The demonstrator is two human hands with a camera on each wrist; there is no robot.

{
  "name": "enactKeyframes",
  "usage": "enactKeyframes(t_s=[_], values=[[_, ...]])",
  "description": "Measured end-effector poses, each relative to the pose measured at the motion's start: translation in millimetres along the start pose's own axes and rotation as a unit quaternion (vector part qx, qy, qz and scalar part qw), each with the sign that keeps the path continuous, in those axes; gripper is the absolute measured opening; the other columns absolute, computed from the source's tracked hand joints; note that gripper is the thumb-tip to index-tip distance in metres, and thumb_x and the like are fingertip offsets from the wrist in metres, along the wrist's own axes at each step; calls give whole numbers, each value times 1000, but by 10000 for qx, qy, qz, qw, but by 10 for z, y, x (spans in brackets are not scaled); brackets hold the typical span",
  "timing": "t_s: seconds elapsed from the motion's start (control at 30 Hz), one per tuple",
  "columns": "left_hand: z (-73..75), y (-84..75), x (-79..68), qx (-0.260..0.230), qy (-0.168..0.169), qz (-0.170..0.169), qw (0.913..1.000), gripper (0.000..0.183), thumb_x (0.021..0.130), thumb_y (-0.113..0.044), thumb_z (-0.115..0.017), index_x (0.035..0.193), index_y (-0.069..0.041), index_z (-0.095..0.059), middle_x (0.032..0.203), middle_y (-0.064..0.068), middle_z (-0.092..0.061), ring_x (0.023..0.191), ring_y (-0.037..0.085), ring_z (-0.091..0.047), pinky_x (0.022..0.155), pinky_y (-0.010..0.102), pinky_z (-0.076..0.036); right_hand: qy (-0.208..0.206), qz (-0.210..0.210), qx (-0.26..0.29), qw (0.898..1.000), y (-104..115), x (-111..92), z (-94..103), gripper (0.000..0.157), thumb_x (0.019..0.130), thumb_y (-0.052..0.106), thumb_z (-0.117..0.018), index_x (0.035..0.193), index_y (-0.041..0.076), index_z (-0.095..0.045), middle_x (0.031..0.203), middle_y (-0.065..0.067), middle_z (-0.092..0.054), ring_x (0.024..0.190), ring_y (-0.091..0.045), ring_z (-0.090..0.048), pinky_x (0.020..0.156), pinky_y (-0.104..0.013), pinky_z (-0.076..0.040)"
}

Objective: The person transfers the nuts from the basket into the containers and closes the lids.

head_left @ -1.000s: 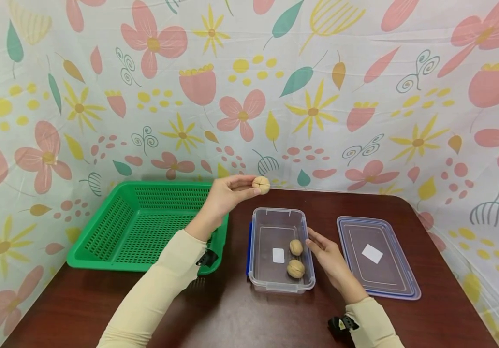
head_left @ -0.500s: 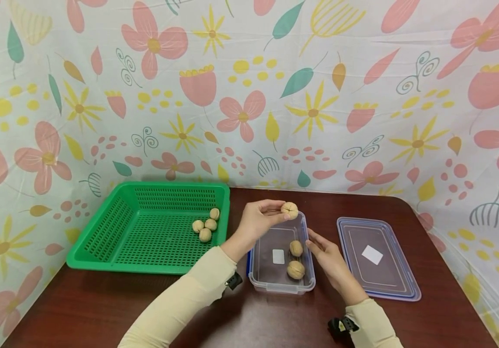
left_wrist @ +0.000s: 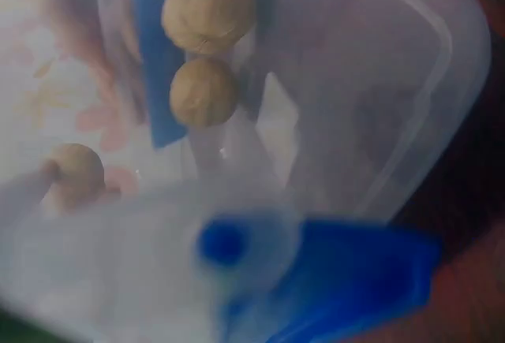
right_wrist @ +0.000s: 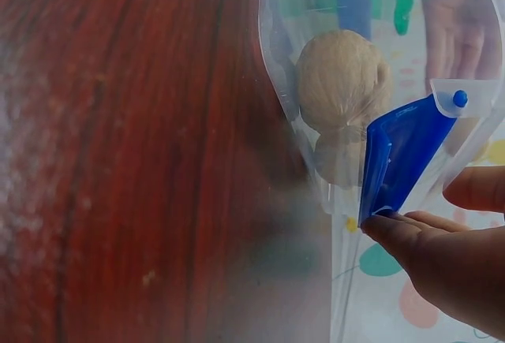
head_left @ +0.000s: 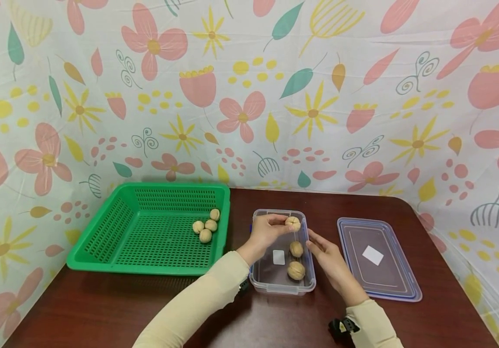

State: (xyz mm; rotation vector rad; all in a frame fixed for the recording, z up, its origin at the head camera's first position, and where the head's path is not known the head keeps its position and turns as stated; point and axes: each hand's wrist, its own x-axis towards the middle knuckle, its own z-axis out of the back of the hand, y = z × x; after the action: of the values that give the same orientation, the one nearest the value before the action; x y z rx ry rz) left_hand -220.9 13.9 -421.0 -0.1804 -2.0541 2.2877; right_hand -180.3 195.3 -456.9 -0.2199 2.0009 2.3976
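Note:
My left hand (head_left: 263, 237) pinches a pale walnut (head_left: 293, 223) between thumb and fingertips, over the far right end of a clear plastic container (head_left: 281, 290). Two more walnuts (head_left: 296, 270) lie in a row along the container's right side. In the left wrist view the held walnut (left_wrist: 79, 165) shows blurred beyond the container wall. My right hand (head_left: 331, 261) rests against the container's right side, its fingers fairly straight. In the right wrist view, the right hand's fingertips touch a blue side latch (right_wrist: 404, 154) that hangs open.
To the left stands a green perforated basket (head_left: 145, 268) with several walnuts (head_left: 205, 236) near its right side. A clear lid (head_left: 380, 270) with a blue edge and white label lies right of the container. A flower-printed cloth (head_left: 249, 72) hangs behind the dark wooden table (head_left: 214, 314).
My left hand has carried the walnut rightward from beside the basket, then down to the container's far end. The basket's walnuts have come into view. My right hand stays in place.

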Motion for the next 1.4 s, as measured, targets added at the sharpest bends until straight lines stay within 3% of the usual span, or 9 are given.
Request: enactKeyframes(t_s=[0.23,0.6,0.93,1.13,1.4], values=[[-99,131,58,305,-287,66,9991,27,79,-14,-81,103,-3,-75,93,4,-72,84,10,-65,75,27,-55,6,26,-18,10000,-11,7,-4,48,102,9,-45,147,-2,-34,151,-21,-33,138,-30,-31,114,-48,-23],[-153,228,133,720,-424,261,9962,27,77,-13,-83,100,-2,-75,86,4,-72,78,12,-66,69,26,-55,0,5,3,10000,-13,3,3,49,102,10,-46,148,-2,-33,151,-21,-32,139,-30,-30,114,-47,-23],[-148,299,172,611,-530,567,9951,26,81,-4,-76,105,6,-70,87,9,-70,79,16,-66,69,26,-55,-4,18,51,10000,-10,4,-2,49,103,9,-45,148,-4,-31,151,-22,-32,138,-30,-30,114,-44,-24],[-112,240,147,648,-535,501,9952,26,83,-1,-72,107,7,-69,89,9,-69,82,16,-65,72,25,-54,21,57,57,10000,-18,-3,-7,49,103,10,-46,148,-4,-32,151,-23,-32,138,-31,-30,114,-45,-23],[-18,-12,72,565,-209,304,9977,29,87,-4,-70,115,4,-66,101,9,-67,96,21,-64,79,28,-55,-30,-15,62,10000,-22,22,-3,48,102,8,-45,148,-3,-33,151,-20,-33,140,-27,-27,114,-42,-24]])
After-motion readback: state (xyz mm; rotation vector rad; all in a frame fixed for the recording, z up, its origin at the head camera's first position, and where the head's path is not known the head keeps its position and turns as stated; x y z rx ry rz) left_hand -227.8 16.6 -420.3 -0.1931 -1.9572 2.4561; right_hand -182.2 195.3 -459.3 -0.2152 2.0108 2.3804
